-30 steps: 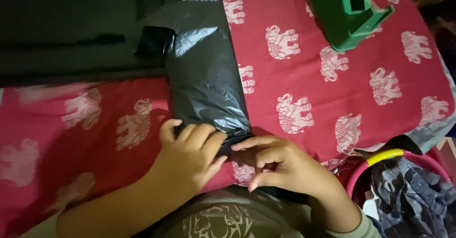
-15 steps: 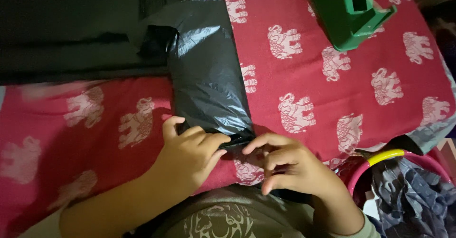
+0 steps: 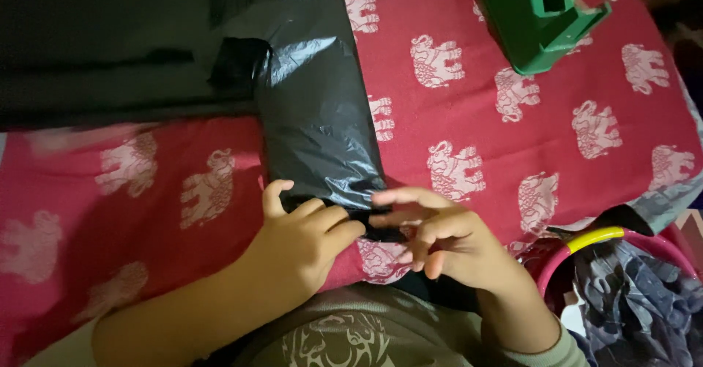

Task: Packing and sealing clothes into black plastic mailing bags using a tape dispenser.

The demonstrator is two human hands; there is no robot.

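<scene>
The long parcel wrapped in shiny black plastic (image 3: 318, 103), lying on the red elephant-print cloth (image 3: 512, 118), is largely wrapped, its near end pinched by the curled left hand (image 3: 304, 246) while the half-open right hand (image 3: 439, 242) fingers the loose flap.

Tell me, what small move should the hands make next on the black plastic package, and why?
Probably press the near flap flat. The left hand pins the near end of the black plastic package, the right hand has its fingers at the same edge, and the fold there looks loose.
</scene>
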